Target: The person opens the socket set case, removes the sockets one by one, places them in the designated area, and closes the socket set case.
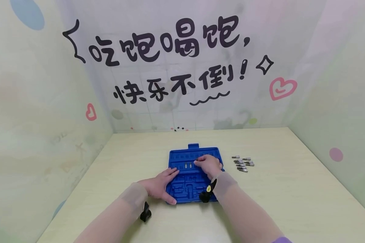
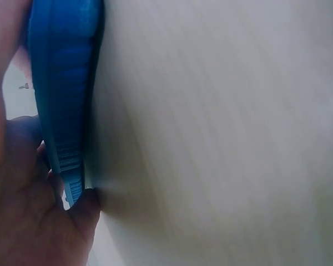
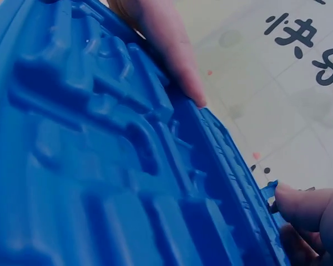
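An opened blue plastic tool case (image 1: 177, 192) lies on the table with molded recesses facing up. Two silver socket bits (image 1: 188, 165) sit side by side in its back half. My left hand (image 1: 158, 185) rests spread over the case's left edge, fingertips on the rim and thumb at the front corner. In the left wrist view, its fingers touch the blue outer wall (image 2: 66, 100). My right hand (image 1: 209, 165) is over the back half, right of those bits, thumb and fingertips pinching a small dark-tipped bit (image 3: 273, 206). Its other end is mostly hidden by the fingers.
Several loose socket bits (image 1: 243, 164) lie in a cluster on the table (image 1: 276, 195), right of the case. A latch tab (image 1: 193, 146) sticks out from the case's back edge. Behind stands a printed wall (image 1: 170, 118), with side panels left and right.
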Tool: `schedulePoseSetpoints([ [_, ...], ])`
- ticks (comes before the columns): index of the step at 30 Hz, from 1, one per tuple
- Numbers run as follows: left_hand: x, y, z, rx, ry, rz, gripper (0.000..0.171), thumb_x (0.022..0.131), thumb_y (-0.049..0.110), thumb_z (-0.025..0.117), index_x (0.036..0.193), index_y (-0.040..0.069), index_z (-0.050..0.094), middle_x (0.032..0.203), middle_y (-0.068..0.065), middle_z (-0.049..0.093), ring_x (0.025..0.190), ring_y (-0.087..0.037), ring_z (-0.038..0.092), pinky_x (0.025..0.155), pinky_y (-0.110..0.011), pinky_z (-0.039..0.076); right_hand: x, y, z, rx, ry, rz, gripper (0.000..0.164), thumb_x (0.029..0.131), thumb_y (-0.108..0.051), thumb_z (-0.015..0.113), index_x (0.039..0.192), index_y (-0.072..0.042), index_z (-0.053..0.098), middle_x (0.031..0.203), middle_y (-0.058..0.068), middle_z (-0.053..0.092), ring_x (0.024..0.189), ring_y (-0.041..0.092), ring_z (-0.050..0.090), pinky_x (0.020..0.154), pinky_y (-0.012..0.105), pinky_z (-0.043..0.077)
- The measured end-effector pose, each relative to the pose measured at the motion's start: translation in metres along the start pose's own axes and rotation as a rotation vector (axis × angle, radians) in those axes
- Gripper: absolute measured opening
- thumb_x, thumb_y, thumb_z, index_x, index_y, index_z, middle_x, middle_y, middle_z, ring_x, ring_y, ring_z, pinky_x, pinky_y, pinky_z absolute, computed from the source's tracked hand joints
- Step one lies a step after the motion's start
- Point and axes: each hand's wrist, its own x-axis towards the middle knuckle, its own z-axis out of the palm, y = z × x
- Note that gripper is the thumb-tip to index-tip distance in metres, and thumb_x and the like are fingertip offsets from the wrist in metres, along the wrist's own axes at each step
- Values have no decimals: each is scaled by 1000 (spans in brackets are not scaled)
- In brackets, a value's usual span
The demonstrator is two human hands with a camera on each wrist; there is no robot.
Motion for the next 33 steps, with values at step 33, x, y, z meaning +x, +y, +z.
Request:
schedulePoseSetpoints([
  [33, 1, -3, 4, -14, 8, 2, 115, 70, 60, 77, 156, 22, 12, 162, 0, 1, 147, -25, 0, 111, -56, 20, 7, 48, -99, -101, -110, -209, 29, 92, -30, 66, 110, -7, 69, 110, 8, 67, 98, 26, 59, 82, 42, 47],
])
